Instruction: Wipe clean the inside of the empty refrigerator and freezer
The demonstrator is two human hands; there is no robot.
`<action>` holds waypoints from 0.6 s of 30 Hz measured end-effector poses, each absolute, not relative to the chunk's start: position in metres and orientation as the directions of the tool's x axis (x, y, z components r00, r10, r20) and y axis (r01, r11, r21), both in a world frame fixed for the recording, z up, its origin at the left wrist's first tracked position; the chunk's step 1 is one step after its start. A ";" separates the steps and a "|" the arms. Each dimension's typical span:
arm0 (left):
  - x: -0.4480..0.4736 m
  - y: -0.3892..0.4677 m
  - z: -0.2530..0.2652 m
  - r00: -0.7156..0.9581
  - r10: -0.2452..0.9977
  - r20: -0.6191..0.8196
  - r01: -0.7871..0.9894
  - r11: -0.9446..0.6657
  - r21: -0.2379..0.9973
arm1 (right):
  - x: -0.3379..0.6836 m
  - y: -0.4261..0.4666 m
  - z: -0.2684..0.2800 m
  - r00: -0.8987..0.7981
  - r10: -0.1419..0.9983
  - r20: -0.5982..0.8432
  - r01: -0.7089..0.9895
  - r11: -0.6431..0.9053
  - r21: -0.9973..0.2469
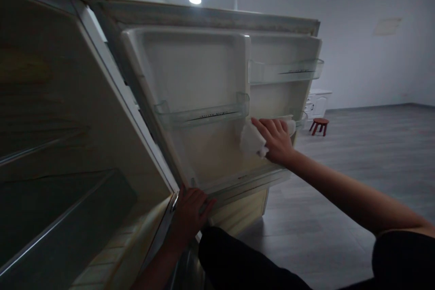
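A refrigerator door [193, 63] stands swung open, its white inner liner facing me. My right hand [277, 140] is closed around a crumpled white cloth [250, 139], possibly a paper wipe, against the raised divider between the liner's two halves. At the lower hinge-side corner, my left hand [190, 210] has its fingers bent over the door's edge, with the thumb apart beside the bottom door shelf [251, 185]. Clear door shelves sit above: one on the left [207, 115], one at upper right [285, 72]. Another, at right, is partly hidden behind my right hand.
The dark refrigerator interior [112, 145] is on the left, with a glass shelf [44, 145] and a clear drawer [68, 217]. Beyond the door, a red stool [319, 123] and a white cabinet [318, 103] stand on the grey floor [374, 158].
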State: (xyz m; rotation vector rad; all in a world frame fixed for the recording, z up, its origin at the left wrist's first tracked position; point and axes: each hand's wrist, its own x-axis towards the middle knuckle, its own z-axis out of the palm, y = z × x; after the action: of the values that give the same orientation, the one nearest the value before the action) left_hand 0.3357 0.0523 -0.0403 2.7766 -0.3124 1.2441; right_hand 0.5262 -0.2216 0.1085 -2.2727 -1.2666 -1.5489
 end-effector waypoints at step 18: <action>0.331 0.060 -0.041 0.624 -0.127 0.771 -0.253 -0.966 0.045 | 0.522 -0.032 0.102 -0.156 0.817 0.555 0.898 -0.118 0.425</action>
State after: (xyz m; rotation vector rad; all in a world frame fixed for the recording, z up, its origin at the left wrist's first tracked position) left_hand 0.3305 0.0601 -0.0410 2.6943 -0.3176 1.2615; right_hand 0.5218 -0.0316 0.1016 -1.9670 -2.0113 -1.1349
